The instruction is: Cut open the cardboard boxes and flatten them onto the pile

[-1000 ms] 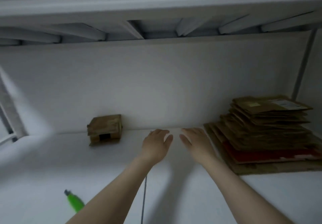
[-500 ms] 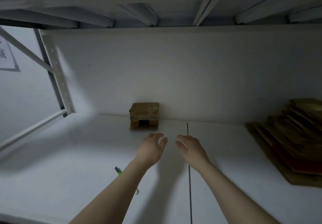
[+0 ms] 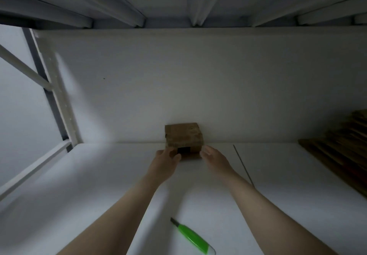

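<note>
Far left, shelf upright (image 3: 53, 88): white post with braces; no part in the job.
Left hand (image 3: 164, 161): centre frame, fingers loosely spread, thumb at the box's lower left corner; no firm grip shows, nothing carried.
Box (image 3: 183, 135): small, brown, uncut; centre frame on the white shelf board (image 3: 99, 175), backed against the wall.
Knife (image 3: 191, 237): green handle, bottom centre, lying loose on the board, well apart from both hands.
Right hand (image 3: 215, 160): just right of the box, fingers relaxed and extended toward its side; contact unclear, holds nothing.
Pile (image 3: 341, 149): right edge, many flattened sheets stacked.
Done: judging by the pile, most boxes.
Left: this one box, the only one in view. It needs fetching, cutting, flattening and stacking.
</note>
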